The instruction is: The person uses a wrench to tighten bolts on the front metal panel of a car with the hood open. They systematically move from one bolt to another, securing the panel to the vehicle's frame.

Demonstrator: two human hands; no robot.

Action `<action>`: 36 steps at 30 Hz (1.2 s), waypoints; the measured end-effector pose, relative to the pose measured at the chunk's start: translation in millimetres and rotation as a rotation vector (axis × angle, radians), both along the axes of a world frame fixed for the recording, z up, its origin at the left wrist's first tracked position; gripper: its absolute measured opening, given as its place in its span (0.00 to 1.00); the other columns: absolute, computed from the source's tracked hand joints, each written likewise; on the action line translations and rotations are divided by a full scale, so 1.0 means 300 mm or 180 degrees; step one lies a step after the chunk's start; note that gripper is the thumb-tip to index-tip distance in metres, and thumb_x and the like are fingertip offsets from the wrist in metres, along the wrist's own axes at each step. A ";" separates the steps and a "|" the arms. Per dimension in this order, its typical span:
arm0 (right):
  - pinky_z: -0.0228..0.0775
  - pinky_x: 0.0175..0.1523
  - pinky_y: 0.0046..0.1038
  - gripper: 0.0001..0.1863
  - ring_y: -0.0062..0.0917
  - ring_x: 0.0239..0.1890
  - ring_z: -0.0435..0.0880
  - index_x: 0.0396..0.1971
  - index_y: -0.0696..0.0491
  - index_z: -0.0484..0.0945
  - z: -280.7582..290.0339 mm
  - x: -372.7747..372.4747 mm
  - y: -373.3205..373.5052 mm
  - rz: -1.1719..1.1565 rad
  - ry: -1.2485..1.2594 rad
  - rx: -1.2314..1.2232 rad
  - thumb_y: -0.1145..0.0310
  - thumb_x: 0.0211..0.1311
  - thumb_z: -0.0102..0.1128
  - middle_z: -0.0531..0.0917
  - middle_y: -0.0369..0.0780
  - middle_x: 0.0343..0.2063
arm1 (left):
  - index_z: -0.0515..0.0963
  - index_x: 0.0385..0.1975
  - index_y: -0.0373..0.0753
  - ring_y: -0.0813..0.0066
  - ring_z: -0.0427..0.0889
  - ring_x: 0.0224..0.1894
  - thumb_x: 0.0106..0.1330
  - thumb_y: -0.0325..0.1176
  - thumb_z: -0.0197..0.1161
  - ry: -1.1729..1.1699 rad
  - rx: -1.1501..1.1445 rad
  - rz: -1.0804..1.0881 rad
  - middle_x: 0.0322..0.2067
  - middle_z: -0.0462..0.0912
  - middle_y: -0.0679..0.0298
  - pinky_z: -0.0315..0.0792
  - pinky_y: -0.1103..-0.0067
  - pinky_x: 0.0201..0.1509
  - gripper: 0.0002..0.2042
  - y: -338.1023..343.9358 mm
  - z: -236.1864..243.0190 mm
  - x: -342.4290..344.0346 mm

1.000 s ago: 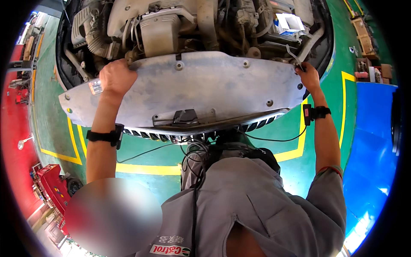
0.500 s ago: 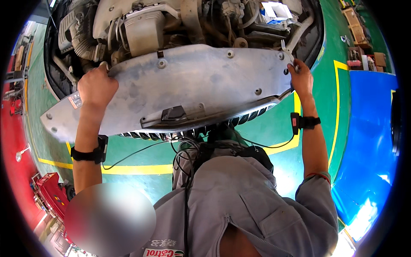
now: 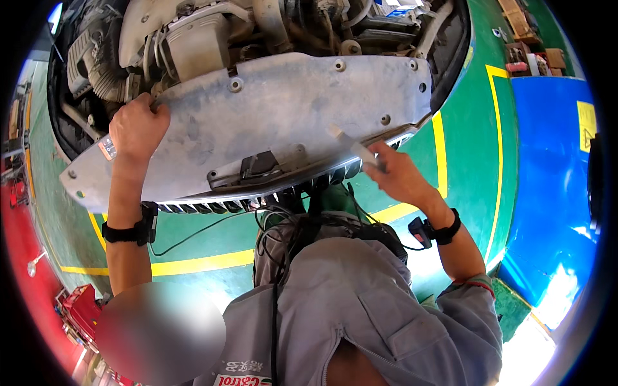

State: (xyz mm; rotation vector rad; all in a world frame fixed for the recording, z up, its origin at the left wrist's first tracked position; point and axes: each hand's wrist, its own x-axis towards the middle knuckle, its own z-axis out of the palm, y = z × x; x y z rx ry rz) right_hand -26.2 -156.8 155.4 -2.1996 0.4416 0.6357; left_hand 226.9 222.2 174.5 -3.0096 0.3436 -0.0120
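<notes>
A grey radiator cover panel (image 3: 290,96) with several fastener holes lies across the front of an open engine bay. My left hand (image 3: 138,128) is closed at the panel's upper left edge; its fingertips are partly hidden. Over the panel's front right edge, my right hand (image 3: 400,172) is closed round a slim, pale, flat-bladed hand tool (image 3: 353,145). Motion smears the tool, so its exact kind is unclear. Its tip points up and left above the panel, and I cannot tell whether it touches.
Beyond the panel are the engine cover (image 3: 199,45), a ribbed air hose (image 3: 103,80) and a blue-and-white box (image 3: 399,8). A black grille (image 3: 232,204) runs below the panel. Cables (image 3: 273,222) hang before my body. A blue surface (image 3: 547,167) stands at the right.
My right hand has left the panel's right corner and moved left and toward me with the pale tool. My left hand stays at the panel's edge. The whole view has shifted slightly.
</notes>
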 end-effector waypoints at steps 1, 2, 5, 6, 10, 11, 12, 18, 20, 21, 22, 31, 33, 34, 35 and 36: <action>0.74 0.37 0.40 0.15 0.47 0.32 0.85 0.46 0.57 0.74 -0.007 -0.007 0.025 0.0127 0.0011 0.0060 0.63 0.68 0.60 0.84 0.50 0.27 | 0.82 0.28 0.36 0.44 0.85 0.37 0.57 0.41 0.58 0.0012 -0.0030 0.0006 0.30 0.85 0.46 0.78 0.57 0.45 0.13 0.014 -0.008 -0.002; 0.74 0.38 0.41 0.15 0.49 0.33 0.84 0.47 0.58 0.73 -0.011 -0.012 0.051 0.0255 0.0024 0.0122 0.64 0.68 0.60 0.83 0.51 0.28 | 0.82 0.29 0.37 0.44 0.85 0.37 0.58 0.42 0.58 -0.0047 -0.0066 -0.0017 0.30 0.85 0.47 0.78 0.57 0.45 0.14 0.025 -0.005 -0.006; 0.75 0.31 0.36 0.16 0.38 0.25 0.84 0.46 0.61 0.74 -0.020 -0.037 0.114 0.0057 0.0520 0.0567 0.64 0.69 0.59 0.83 0.47 0.26 | 0.82 0.30 0.37 0.43 0.85 0.37 0.60 0.46 0.59 -0.0081 -0.0199 -0.0126 0.30 0.86 0.47 0.78 0.57 0.45 0.16 0.026 -0.005 -0.019; 0.75 0.29 0.33 0.16 0.33 0.23 0.83 0.46 0.60 0.74 -0.023 -0.043 0.140 -0.0186 0.0782 0.0833 0.63 0.69 0.59 0.82 0.44 0.25 | 0.82 0.30 0.37 0.43 0.85 0.37 0.61 0.47 0.59 -0.0051 -0.0212 -0.0128 0.30 0.86 0.48 0.78 0.58 0.45 0.17 0.023 0.012 -0.022; 0.72 0.22 0.25 0.14 0.20 0.18 0.79 0.39 0.61 0.75 -0.082 -0.079 0.232 -0.0735 0.1163 0.1708 0.64 0.69 0.59 0.79 0.37 0.22 | 0.82 0.34 0.38 0.44 0.85 0.38 0.63 0.51 0.61 0.0008 -0.0198 -0.0147 0.31 0.86 0.48 0.77 0.57 0.44 0.19 0.036 0.003 -0.035; 0.72 0.22 0.25 0.14 0.21 0.18 0.79 0.38 0.62 0.75 -0.089 -0.078 0.256 -0.0835 0.1228 0.1873 0.64 0.69 0.59 0.79 0.37 0.21 | 0.82 0.37 0.39 0.45 0.85 0.39 0.63 0.51 0.62 -0.0008 -0.0216 -0.0219 0.33 0.86 0.48 0.77 0.58 0.46 0.19 0.045 -0.014 -0.034; 0.71 0.21 0.25 0.13 0.21 0.19 0.78 0.35 0.61 0.74 -0.136 -0.097 0.277 -0.1062 0.1189 0.2154 0.64 0.69 0.58 0.79 0.38 0.22 | 0.83 0.40 0.40 0.46 0.85 0.41 0.64 0.50 0.62 -0.0028 -0.0246 -0.0295 0.36 0.86 0.48 0.77 0.58 0.47 0.19 0.060 -0.040 -0.031; 0.75 0.27 0.30 0.11 0.26 0.24 0.81 0.36 0.59 0.74 -0.171 -0.094 0.412 -0.2250 0.1293 0.2924 0.65 0.72 0.54 0.81 0.40 0.26 | 0.81 0.53 0.41 0.48 0.84 0.47 0.65 0.49 0.63 0.0156 -0.0034 -0.0316 0.44 0.85 0.48 0.77 0.60 0.50 0.23 0.131 -0.171 0.021; 0.78 0.30 0.32 0.11 0.29 0.25 0.83 0.37 0.59 0.74 -0.192 -0.081 0.454 -0.2575 0.1242 0.3038 0.65 0.73 0.51 0.82 0.41 0.28 | 0.80 0.54 0.41 0.47 0.84 0.47 0.65 0.49 0.63 0.0233 0.0053 -0.0229 0.44 0.85 0.50 0.77 0.61 0.51 0.23 0.127 -0.186 0.034; 0.79 0.32 0.33 0.11 0.30 0.27 0.84 0.38 0.59 0.74 -0.195 -0.084 0.471 -0.2680 0.1245 0.3135 0.66 0.73 0.51 0.83 0.41 0.29 | 0.80 0.54 0.41 0.47 0.84 0.47 0.65 0.48 0.63 0.0269 0.0012 -0.0184 0.45 0.86 0.50 0.77 0.61 0.51 0.22 0.114 -0.181 0.034; 0.80 0.33 0.33 0.11 0.31 0.28 0.85 0.38 0.60 0.74 -0.193 -0.085 0.491 -0.2779 0.1249 0.3238 0.66 0.74 0.50 0.83 0.41 0.29 | 0.80 0.55 0.41 0.47 0.84 0.47 0.66 0.48 0.62 0.0302 -0.0023 -0.0135 0.45 0.86 0.51 0.77 0.61 0.51 0.22 0.106 -0.182 0.029; 0.81 0.46 0.32 0.13 0.31 0.40 0.87 0.48 0.58 0.72 -0.172 -0.003 0.672 -0.3621 0.0869 0.3784 0.63 0.76 0.47 0.86 0.43 0.39 | 0.80 0.29 0.38 0.61 0.85 0.25 0.69 0.47 0.64 0.2301 -0.2105 -0.0800 0.27 0.85 0.57 0.75 0.72 0.28 0.17 -0.030 -0.115 -0.398; 0.81 0.47 0.33 0.12 0.31 0.42 0.87 0.47 0.57 0.73 -0.205 0.015 0.725 -0.3817 0.0694 0.3938 0.64 0.76 0.47 0.86 0.43 0.41 | 0.79 0.34 0.36 0.61 0.86 0.26 0.70 0.44 0.64 0.2720 -0.2170 -0.0797 0.26 0.85 0.53 0.76 0.72 0.30 0.15 -0.031 -0.142 -0.497; 0.80 0.48 0.33 0.12 0.31 0.42 0.86 0.47 0.57 0.73 -0.204 0.029 0.748 -0.3904 0.0644 0.3961 0.64 0.77 0.47 0.86 0.43 0.42 | 0.79 0.35 0.34 0.60 0.86 0.27 0.70 0.43 0.63 0.2871 -0.2477 -0.0656 0.27 0.85 0.52 0.75 0.72 0.31 0.15 -0.030 -0.174 -0.542; 0.79 0.50 0.32 0.12 0.31 0.42 0.86 0.47 0.56 0.73 -0.206 0.039 0.767 -0.3991 0.0595 0.3980 0.64 0.77 0.47 0.86 0.42 0.42 | 0.78 0.36 0.33 0.60 0.86 0.27 0.71 0.42 0.63 0.3020 -0.2784 -0.0507 0.27 0.85 0.51 0.75 0.71 0.31 0.15 -0.022 -0.193 -0.565; 0.79 0.49 0.31 0.12 0.31 0.42 0.86 0.47 0.55 0.73 -0.221 0.036 0.781 -0.3981 0.0495 0.4070 0.63 0.77 0.48 0.86 0.42 0.43 | 0.78 0.37 0.32 0.61 0.86 0.27 0.71 0.40 0.62 0.3111 -0.2744 -0.0395 0.27 0.84 0.52 0.75 0.72 0.31 0.14 -0.012 -0.199 -0.564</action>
